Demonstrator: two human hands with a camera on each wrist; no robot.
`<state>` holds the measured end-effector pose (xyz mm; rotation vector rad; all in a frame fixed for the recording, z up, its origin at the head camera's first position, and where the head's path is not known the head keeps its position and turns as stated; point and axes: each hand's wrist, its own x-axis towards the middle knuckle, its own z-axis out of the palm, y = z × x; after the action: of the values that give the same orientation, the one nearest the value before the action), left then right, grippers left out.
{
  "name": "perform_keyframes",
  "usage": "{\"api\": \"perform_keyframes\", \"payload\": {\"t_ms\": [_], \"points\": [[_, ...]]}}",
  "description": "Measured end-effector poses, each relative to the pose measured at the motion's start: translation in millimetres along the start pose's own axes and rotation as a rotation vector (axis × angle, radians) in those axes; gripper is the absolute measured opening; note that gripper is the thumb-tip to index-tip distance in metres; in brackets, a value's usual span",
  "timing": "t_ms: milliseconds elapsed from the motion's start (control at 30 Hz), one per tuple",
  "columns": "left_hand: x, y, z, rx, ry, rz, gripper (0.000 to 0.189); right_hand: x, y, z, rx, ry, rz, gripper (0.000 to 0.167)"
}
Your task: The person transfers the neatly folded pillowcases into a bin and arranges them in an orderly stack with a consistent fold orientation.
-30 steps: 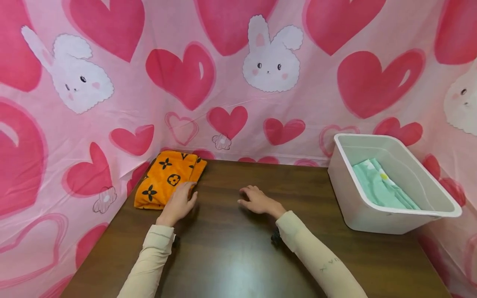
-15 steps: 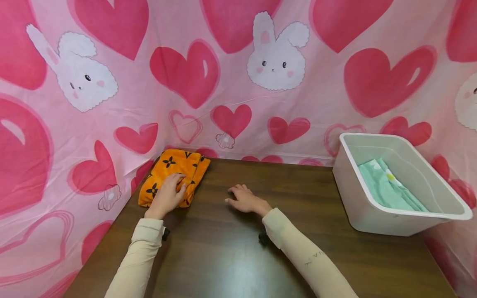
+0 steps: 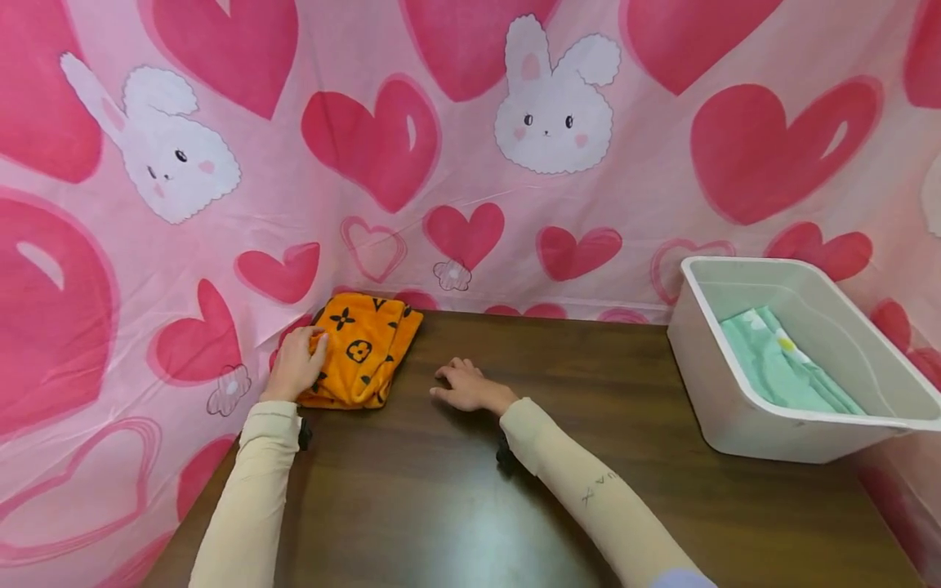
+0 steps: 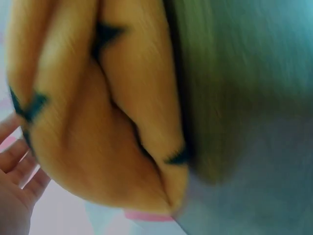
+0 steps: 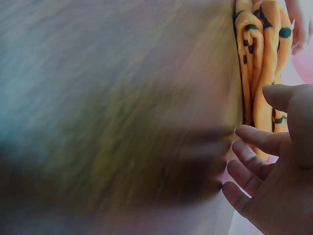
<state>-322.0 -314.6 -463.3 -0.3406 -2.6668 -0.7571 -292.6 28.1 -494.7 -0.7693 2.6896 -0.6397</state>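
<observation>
A folded orange towel (image 3: 367,347) with black flower and letter prints lies at the back left of the table. Its stacked, rounded folds fill much of the left wrist view. My left hand (image 3: 296,359) is over the towel's left edge, fingers loosely spread and holding nothing. To the right of the towel, my right hand (image 3: 466,386) hovers low above the table with relaxed, parted fingers, also holding nothing. In the right wrist view the fingers (image 5: 254,161) point toward the table, with the towel beyond them.
At the right stands a white plastic bin (image 3: 757,425) holding a folded mint-green cloth (image 3: 787,371) with a white and yellow print. The brown wooden table (image 3: 441,490) meets a pink curtain (image 3: 470,147) with hearts and rabbits at the back and sides.
My left hand has moved left across the towel, from its right side to its left edge. My right hand has shifted left, nearer the towel. The head view has turned slightly left.
</observation>
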Motion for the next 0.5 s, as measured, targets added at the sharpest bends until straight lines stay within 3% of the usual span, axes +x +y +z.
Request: {"api": "perform_keyframes", "payload": {"t_ms": [167, 267, 500], "points": [[5.1, -20.5, -4.7, 0.025, -0.01, -0.013, 0.04, 10.4, -6.1, 2.6, -0.004, -0.005, 0.0, 0.054], [8.2, -29.3, -6.5, 0.027, -0.05, -0.045, 0.044, 16.7, -10.5, 6.3, -0.002, -0.001, -0.003, 0.053], [10.4, -44.1, -3.3, 0.014, -0.282, -0.2, 0.061, 26.1, -20.2, 14.1, -0.002, -0.017, -0.027, 0.055]]}}
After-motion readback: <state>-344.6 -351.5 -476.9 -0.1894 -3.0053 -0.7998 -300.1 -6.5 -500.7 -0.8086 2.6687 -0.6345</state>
